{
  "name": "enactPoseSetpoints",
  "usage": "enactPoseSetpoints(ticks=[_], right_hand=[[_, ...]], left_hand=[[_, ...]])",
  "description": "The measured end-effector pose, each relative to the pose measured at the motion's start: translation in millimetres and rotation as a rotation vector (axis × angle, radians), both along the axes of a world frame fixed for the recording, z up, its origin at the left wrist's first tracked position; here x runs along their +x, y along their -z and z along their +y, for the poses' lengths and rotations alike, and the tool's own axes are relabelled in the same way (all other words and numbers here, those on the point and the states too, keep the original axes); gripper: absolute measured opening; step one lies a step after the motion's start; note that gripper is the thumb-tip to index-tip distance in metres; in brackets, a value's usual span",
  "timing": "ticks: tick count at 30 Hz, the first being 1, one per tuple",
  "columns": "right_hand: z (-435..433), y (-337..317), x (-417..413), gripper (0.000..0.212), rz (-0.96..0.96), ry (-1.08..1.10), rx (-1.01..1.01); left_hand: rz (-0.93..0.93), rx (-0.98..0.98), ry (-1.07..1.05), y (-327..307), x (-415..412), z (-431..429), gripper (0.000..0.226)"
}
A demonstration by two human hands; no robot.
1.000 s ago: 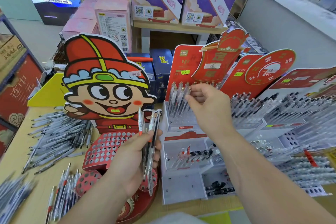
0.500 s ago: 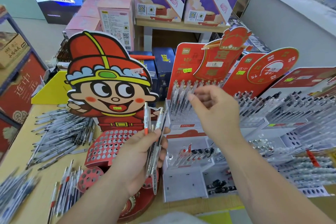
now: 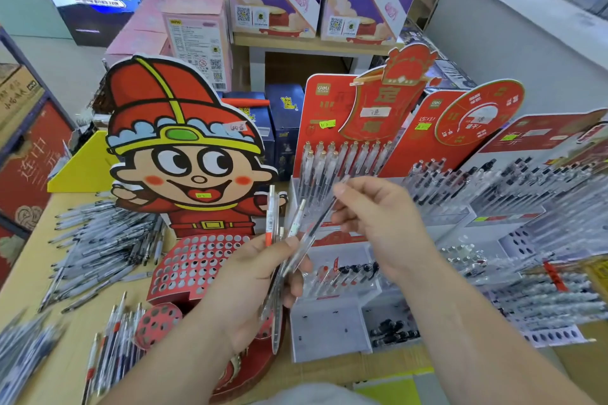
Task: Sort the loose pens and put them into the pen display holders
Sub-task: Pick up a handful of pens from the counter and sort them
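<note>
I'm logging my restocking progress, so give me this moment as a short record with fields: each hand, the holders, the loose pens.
left hand: grips a bunch of pens, one with an orange grip, above the cartoon holder
right hand: pinches a clear pen, slanted, lower end at the left hand's bunch
cartoon holder: red hole tray, no pens standing in it
white holder: clear pens standing in its back row
loose pens: piled on the table, left side
</note>
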State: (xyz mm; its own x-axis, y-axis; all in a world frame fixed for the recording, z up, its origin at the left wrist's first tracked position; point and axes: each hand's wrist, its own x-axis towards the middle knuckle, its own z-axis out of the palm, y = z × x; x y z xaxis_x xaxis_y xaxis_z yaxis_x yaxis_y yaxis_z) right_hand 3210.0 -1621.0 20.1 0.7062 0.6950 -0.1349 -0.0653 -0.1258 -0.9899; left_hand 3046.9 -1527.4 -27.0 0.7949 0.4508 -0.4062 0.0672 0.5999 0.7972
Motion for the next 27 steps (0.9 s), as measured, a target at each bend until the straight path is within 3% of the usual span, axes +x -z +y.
enactPoseSetpoints(ticks=[4, 10, 12, 14, 16, 19, 23, 27], right_hand=[[-8.6, -6.8, 15.6, 0.018, 0.039, 0.108, 0.061], [-14.4, -2.0, 20.1, 0.016, 0.069, 0.114, 0.036], [-15.9, 0.8, 20.4, 0.007, 0.020, 0.146, -0.014], [-19.6, 5.3, 20.9, 0.018, -0.214, 0.200, -0.157], [-22.8, 6.6, 18.1, 0.034, -0.601, 0.219, -0.286], [-21.0, 2.4, 9.5, 0.040, -1.145, 0.078, -0.268], [-17.6, 3.6, 3.1, 0.039, -1.266, -0.308, -0.295], [-18.2, 5.9, 1.5, 0.031, -1.312, -0.421, -0.323]], left_hand=[[-0.007, 0.039, -0.035, 2.4, 0.1, 2.1, 0.006], [-0.019, 0.072, -0.027, 4.8, 2.1, 3.2, 0.011], [-0.006, 0.075, -0.051, 6.8, 3.1, 2.9, 0.012], [0.021, 0.078, -0.091, 8.4, 3.9, 3.3, 0.016], [0.052, 0.084, -0.132, 9.3, 4.9, 4.1, 0.016], [0.078, 0.092, -0.156, 9.1, 6.6, 4.7, 0.016], [0.104, 0.142, -0.116, 8.3, 9.0, 3.3, 0.016], [0.099, 0.211, -0.067, 6.7, 10.5, 2.9, 0.009]])
